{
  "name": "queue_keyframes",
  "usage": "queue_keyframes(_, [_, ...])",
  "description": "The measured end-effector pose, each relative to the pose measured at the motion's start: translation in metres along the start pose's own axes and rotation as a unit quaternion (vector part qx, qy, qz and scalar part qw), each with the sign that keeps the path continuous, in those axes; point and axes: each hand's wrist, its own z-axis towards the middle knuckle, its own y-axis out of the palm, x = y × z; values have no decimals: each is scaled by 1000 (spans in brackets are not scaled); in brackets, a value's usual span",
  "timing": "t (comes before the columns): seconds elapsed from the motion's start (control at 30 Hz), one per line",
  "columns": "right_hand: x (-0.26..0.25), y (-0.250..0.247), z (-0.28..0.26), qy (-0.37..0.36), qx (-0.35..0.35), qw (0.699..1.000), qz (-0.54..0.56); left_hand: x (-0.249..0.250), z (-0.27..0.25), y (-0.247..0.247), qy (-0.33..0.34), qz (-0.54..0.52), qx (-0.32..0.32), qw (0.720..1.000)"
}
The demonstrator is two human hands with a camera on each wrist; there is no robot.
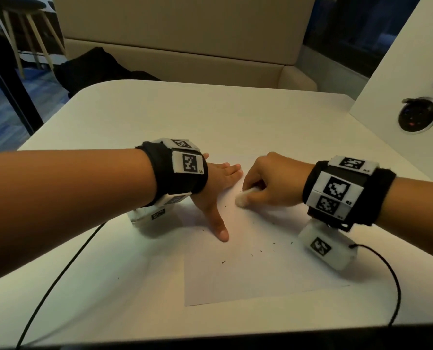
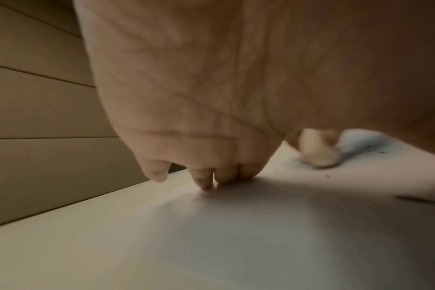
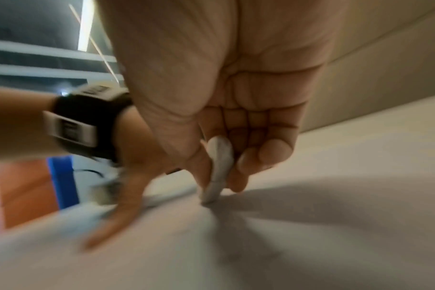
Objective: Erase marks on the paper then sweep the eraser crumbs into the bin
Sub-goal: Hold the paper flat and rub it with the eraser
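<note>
A white sheet of paper lies on the pale table. My left hand presses flat on the sheet's left part, fingers straight and thumb spread toward me; its fingertips touch the surface. My right hand pinches a white eraser whose tip touches the paper just right of the left hand. The eraser sits between thumb and fingers, and it also shows blurred in the left wrist view as the eraser. Several dark crumbs dot the sheet. No bin is in view.
A white slanted panel with a round metal-rimmed socket rises at the table's right. A beige bench stands behind the table, with a dark bundle on it. Black cables trail from both wristbands across the table.
</note>
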Motion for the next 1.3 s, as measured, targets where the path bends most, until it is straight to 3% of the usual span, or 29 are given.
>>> queue_keyframes(0.13, [10, -2, 10, 36, 53, 997, -36, 2, -2, -1, -4, -1, 2, 1000])
queue_keyframes(0.27, [-15, 8, -3, -28, -13, 999, 14, -1, 2, 2, 1, 1, -4, 1000])
queue_keyframes(0.33, [-14, 5, -2, -17, -36, 999, 33, 0, 2, 2, -1, 6, -4, 1000])
queue_keyframes(0.5, [3, -1, 8, 22, 22, 999, 4, 4, -2, 0, -7, 11, 6, 1000])
queue_keyframes(0.67, [-16, 3, -7, -27, -93, 993, 63, 2, -1, 0, -12, 2, -14, 1000])
queue_keyframes(0.87, [6, -2, 9, 16, 13, 1000, 10, 6, -3, 0, -9, 16, 3, 1000])
queue_keyframes(1.03, [-13, 2, -6, -31, -109, 992, 52, 3, -2, 1, -13, 5, -14, 1000])
queue_keyframes(1.2, [11, -6, 9, 23, -16, 999, 22, 7, -6, -2, -14, 18, -5, 1000])
queue_keyframes(1.3, [-4, 1, -4, -13, -50, 998, 23, 6, -4, -2, -15, 12, -11, 1000])
